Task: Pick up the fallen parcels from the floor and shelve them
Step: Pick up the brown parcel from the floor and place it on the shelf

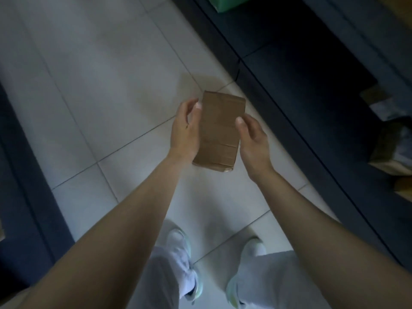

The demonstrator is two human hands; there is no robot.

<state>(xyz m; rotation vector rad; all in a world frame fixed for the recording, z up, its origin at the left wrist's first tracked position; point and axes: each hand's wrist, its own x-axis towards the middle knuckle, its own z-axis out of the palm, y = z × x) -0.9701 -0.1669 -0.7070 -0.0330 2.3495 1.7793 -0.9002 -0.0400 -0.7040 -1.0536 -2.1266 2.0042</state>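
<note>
parcel: small brown cardboard box, tape-wrapped, oblong point(219, 130); up in the air btwn both hands, over the pale tiled floor point(93, 90), in front of the person's feet

left hand point(186, 130): on box's left long edge; thumb lies along the top face near the far corner, palm against the side, other fingers curled round behind and mostly hidden. Closed round the box, part of the grip

right hand point(254, 141): on box's right long edge, thumb tip pressed on the top face, fingers under/behind, not visible. Half-curled, holding the box too

why held so: prob. a two-sided pinch across the narrow width keeps a slick taped box from twisting; hands sit approx mid-length so it balances; top face kept toward the camera, maybe to check for a label. None visible

long axis: runs away from the person, near end low by the wrists, far end up and leaning slightly right in view. Broad face up, roughly flat

points toward: far end aims at the dark shelving unit point(312, 90) on the right

shelf: other parcels, brown and grey wrapped point(392, 139), already sit at right edge; green item point(229, 3) at top, unclear what

stage, judged: pickup done, shelving not yet; floor in view shows no other parcels
</note>
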